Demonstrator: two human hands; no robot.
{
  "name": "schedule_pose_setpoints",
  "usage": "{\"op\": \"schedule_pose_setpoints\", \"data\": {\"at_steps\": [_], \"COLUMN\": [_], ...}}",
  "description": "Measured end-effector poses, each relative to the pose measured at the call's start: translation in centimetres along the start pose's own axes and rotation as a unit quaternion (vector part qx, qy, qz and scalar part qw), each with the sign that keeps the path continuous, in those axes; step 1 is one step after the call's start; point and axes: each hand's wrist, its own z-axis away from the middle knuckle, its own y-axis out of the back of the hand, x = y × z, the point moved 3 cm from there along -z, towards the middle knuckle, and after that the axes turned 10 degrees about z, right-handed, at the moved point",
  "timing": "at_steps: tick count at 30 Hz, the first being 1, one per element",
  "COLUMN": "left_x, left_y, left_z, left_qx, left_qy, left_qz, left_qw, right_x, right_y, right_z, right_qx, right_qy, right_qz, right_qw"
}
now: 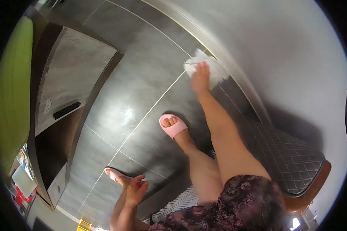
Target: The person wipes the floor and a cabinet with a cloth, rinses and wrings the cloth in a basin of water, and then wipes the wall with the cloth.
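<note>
A crumpled white cloth (218,70) lies on the grey tiled floor (142,69), close to the skirting board at the foot of the wall. On top of it rests my right hand (201,78), pressing it flat, fingers stretched out together. My left hand (135,191) is raised at the lower left, near my left foot, with its fingers apart and nothing in it. My feet wear pink slippers, one (174,127) mid-floor and the other (114,174) farther left.
A cabinet (75,69) with a black handle and an open compartment stands on the left, beside a green surface (12,96). A quilted dark seat (289,158) with a wooden edge is at the right, next to the pale wall (297,50). A yellow object (84,224) sits at the bottom.
</note>
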Motion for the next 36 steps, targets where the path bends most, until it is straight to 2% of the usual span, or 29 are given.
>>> {"op": "schedule_pose_setpoints", "data": {"at_steps": [3,10,11,14,18,21,24,27,30,33,36], "left_x": [1.5,1.0,1.1,-1.3,-2.9,-3.2,-2.0,0.1,0.2,0.7,0.6], "left_y": [0.1,2.2,2.4,3.6,4.9,5.1,4.7,4.2,4.3,3.9,4.1], "left_z": [-0.1,-0.2,-0.3,-0.6,-1.1,-1.1,-0.8,-0.4,-0.3,-0.1,-0.3], "left_qx": [0.002,-0.001,-0.004,-0.004,0.012,0.02,0.028,0.041,0.018,0.034,0.005], "left_qy": [0.003,0.011,0.019,0.016,-0.001,-0.01,0.003,-0.036,-0.004,-0.015,-0.06], "left_qz": [-0.007,0.002,-0.03,0.004,-0.01,-0.03,0.043,0.068,0.005,0.019,-0.045], "left_qw": [1.0,1.0,0.999,1.0,1.0,0.999,0.999,0.996,1.0,0.999,0.997], "right_x": [-5.0,-4.4,-4.6,-6.2,-8.8,-9.3,-8.5,-7.3,-6.6,-6.7,-6.8], "right_y": [4.0,4.4,4.3,4.0,5.1,5.5,6.6,7.1,6.3,4.8,2.0], "right_z": [-0.7,-4.3,-5.8,-11.5,-16.1,-16.6,-14.8,-12.0,-11.0,-12.6,-14.9], "right_qx": [-0.055,-0.016,-0.009,-0.065,-0.089,-0.1,-0.1,-0.091,-0.076,-0.095,-0.084], "right_qy": [0.128,0.08,0.097,0.147,0.132,0.148,0.194,0.236,0.248,0.233,0.231], "right_qz": [-0.046,-0.046,-0.062,0.009,0.032,0.078,0.093,0.072,0.058,0.051,0.052], "right_qw": [0.989,0.996,0.993,0.987,0.987,0.981,0.971,0.965,0.964,0.967,0.968]}}
